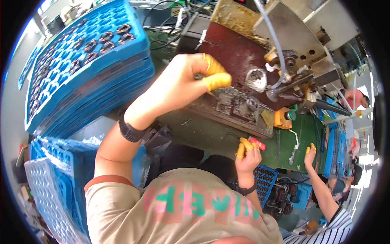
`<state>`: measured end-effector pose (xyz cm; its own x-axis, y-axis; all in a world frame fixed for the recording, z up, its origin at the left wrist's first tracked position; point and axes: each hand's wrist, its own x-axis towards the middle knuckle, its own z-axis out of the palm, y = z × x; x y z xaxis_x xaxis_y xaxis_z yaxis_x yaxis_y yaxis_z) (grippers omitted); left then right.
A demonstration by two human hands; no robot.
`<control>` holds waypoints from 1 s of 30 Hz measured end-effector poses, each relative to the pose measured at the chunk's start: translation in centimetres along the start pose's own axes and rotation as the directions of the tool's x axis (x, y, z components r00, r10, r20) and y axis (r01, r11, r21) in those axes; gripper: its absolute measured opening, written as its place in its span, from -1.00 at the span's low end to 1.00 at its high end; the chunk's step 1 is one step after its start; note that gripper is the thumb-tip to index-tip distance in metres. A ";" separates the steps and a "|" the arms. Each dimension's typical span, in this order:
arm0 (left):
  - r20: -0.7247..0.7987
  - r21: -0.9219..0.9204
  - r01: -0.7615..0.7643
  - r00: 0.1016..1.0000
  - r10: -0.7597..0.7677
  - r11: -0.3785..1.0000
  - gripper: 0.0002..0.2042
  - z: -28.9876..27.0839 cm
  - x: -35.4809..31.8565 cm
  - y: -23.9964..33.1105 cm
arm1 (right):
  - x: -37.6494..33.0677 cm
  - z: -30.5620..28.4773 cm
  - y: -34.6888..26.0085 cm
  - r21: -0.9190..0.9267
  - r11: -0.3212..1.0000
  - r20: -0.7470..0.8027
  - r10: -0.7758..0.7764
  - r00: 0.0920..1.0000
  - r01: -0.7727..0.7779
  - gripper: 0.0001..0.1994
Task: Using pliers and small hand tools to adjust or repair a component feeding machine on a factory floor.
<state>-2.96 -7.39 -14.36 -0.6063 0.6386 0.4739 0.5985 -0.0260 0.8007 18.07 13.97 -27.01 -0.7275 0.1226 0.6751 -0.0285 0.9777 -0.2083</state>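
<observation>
Fingers (218, 81) of the left hand (183, 83), two of them yellow-capped, bend toward each other near twelve o'clock of the view, overlapping the left side of a reddish-brown plate (231, 44); whether they pinch anything I cannot tell. The right hand (248, 158) is at four o'clock, its yellow-capped fingers curled, any grasp likewise unclear; a small red object (256, 143) lies just beside it, toward its one o'clock, on the green tabletop (286, 142). A worn metal fixture (243, 107) sits between two and three, an orange box (281, 118) at three. Stacked blue trays (101, 77) bearing dark round parts (107, 37) rise at ten. A co-worker's hand (310, 155) shows between three and four.
</observation>
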 end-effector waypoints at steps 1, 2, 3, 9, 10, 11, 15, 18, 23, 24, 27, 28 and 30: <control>0.112 0.092 0.094 0.988 -0.104 0.991 -0.83 -0.8 -1.4 0.3 | -0.1 -0.1 0.1 0.004 1.000 0.001 -0.014 1.000 0.014 -0.87; 0.216 0.190 0.174 0.953 -0.214 0.966 -0.82 -1.4 -2.6 0.7 | -0.1 -0.2 0.2 0.005 1.000 -0.002 -0.025 1.000 0.025 -0.87; 0.293 0.275 0.139 0.930 -0.221 0.951 -0.82 -2.0 -3.8 1.0 | -0.3 -0.3 0.4 0.004 1.000 0.010 -0.019 1.000 0.018 -0.87; 0.141 0.341 0.110 0.976 -0.167 0.934 -0.88 -2.8 -7.2 2.1 | -0.5 -0.1 0.9 0.010 1.000 0.005 0.008 1.000 -0.008 -0.83; 0.073 0.342 0.180 0.973 -0.217 0.922 -0.87 -2.8 -7.4 2.3 | -0.8 0.0 1.1 0.011 1.000 0.021 0.011 1.000 -0.012 -0.81; 0.023 0.373 0.203 0.973 -0.228 0.905 -0.88 -2.6 -7.7 2.3 | -0.7 0.0 1.3 0.046 0.999 0.020 0.028 0.999 -0.029 -0.79; -0.113 0.240 0.383 0.924 -0.366 0.892 -0.93 -1.7 -8.8 1.9 | -0.3 -1.0 1.4 0.253 0.957 0.091 0.123 0.988 -0.142 -0.79; -0.110 0.170 0.375 0.926 -0.361 0.911 -0.90 -1.0 -8.8 0.8 | -0.4 -2.6 2.1 0.370 0.903 0.123 0.184 0.975 -0.218 -0.81; -0.290 0.283 0.277 0.937 -0.194 0.918 -0.92 1.3 -7.3 1.6 | -0.7 -5.9 6.8 0.137 0.937 -0.111 0.338 0.935 -0.323 -0.85; -0.354 0.270 0.265 0.921 -0.160 0.926 -0.92 1.8 -6.9 1.8 | -1.0 -6.1 8.4 0.077 0.932 -0.188 0.361 0.913 -0.353 -0.86; -0.284 0.331 0.218 0.951 -0.123 0.918 -0.92 1.2 -7.3 1.3 | -1.8 -7.4 11.4 -0.082 0.899 -0.248 0.400 0.882 -0.430 -0.84; -0.258 0.327 0.225 0.956 -0.142 0.918 -0.93 1.2 -7.5 0.9 | -2.3 -7.5 11.9 -0.100 0.891 -0.261 0.407 0.875 -0.444 -0.84; -0.227 0.272 0.225 0.960 -0.165 0.936 -0.86 1.3 -7.8 0.5 | -2.9 -7.5 12.6 -0.186 0.874 -0.167 0.422 0.891 -0.448 -0.81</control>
<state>2.73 -11.38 -18.08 -0.7997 0.4426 0.4057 0.5655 0.3283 0.7565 24.91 27.26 -26.29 -0.5462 0.5501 0.6318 0.4287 0.8315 -0.3534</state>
